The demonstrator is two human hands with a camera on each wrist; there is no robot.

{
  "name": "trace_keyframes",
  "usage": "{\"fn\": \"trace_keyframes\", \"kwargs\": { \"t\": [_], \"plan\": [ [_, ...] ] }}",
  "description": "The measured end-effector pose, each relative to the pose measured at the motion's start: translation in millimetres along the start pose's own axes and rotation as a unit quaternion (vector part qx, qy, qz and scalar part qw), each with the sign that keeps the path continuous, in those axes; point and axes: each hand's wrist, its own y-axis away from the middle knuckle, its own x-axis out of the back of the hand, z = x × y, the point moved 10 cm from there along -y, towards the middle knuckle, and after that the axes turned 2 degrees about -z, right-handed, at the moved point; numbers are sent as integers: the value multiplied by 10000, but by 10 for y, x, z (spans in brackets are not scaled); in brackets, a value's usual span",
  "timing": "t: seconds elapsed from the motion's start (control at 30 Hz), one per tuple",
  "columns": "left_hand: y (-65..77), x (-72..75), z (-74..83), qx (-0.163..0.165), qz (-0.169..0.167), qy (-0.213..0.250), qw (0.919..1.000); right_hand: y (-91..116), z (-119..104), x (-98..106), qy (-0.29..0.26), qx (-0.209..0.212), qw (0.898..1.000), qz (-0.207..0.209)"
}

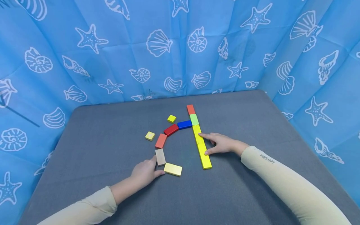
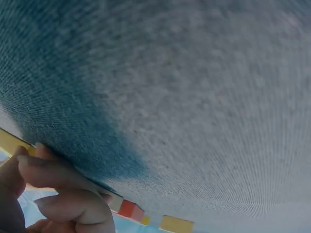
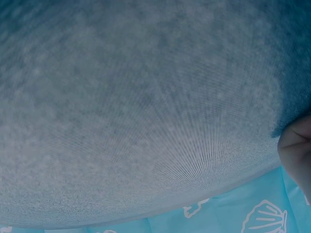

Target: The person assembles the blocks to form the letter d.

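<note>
My left hand [image 1: 144, 172] is beside a beige block [image 1: 160, 157], its fingers along the left side. Its thumb is at the near left end of a pale yellow block [image 1: 173, 169]. In the left wrist view the fingers [image 2: 73, 208] are bent and partly hide the blocks. My right hand [image 1: 222, 143] has index finger and thumb against the right side of a yellow block strip [image 1: 200, 143], other fingers folded. Beyond the strip are a light green block [image 1: 194, 119] and an orange-red block [image 1: 191, 109].
A curve of orange [image 1: 161, 141], red [image 1: 171, 130] and blue blocks [image 1: 184, 124] runs from the beige block to the green one. Two small yellow blocks, one left [image 1: 150, 136] and one farther back [image 1: 171, 118], lie outside it. A blue curtain [image 1: 180, 62] borders the grey table [image 1: 112, 134].
</note>
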Motion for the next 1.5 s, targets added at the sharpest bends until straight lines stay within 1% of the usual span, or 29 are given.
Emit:
{"fn": "trace_keyframes", "kwargs": {
  "t": [0.1, 0.2, 0.3, 0.37, 0.43, 0.5, 0.57, 0.63, 0.67, 0.73, 0.8, 1.03, 1.33, 1.5],
  "plan": [
    [8, -11, 4, 15, 58, 42, 10000, -1, 0, -7, 34, 45, 10000, 13],
    [12, -28, -1, 71, -6, -16, 10000, 0, 0, -13, 24, 70, 10000, 6],
    [17, -29, -10, 108, -46, -154, 9998, 2, -3, -12, -3, 85, 10000, -1],
    [26, -9, 4, 12, 13, -289, 9996, 2, -2, -8, -18, 86, 10000, -2],
    [38, 13, 44, -236, 91, -422, 9988, 1, 4, -5, -35, 71, 10000, -3],
    [48, 19, 120, -666, 128, -453, 9967, 0, 16, -4, -36, 48, 10000, -8],
    [59, 11, 206, -1156, 149, -523, 9918, -3, 25, -1, -26, 34, 10000, -8],
    [62, -11, 280, -1552, 159, -572, 9861, -5, 30, 0, -7, 38, 10000, -3],
    [63, -18, 308, -1675, 173, -609, 9838, -6, 31, 0, 2, 46, 10000, -1],
    [53, -29, 340, -1774, 227, -737, 9811, -8, 30, -2, 11, 54, 10000, 2],
    [38, -37, 353, -1754, 263, -777, 9811, -8, 28, -5, 10, 52, 10000, -1],
    [22, -17, 366, -1609, 314, -626, 9845, -6, 19, -3, -2, 18, 10000, -3],
    [16, -10, 320, -1376, 246, -503, 9889, -15, 21, -3, -28, 14, 10000, -28],
    [9, -10, 310, -1353, 252, -467, 9894, -3, 11, -1, -30, 31, 10000, -15]
  ]
}}
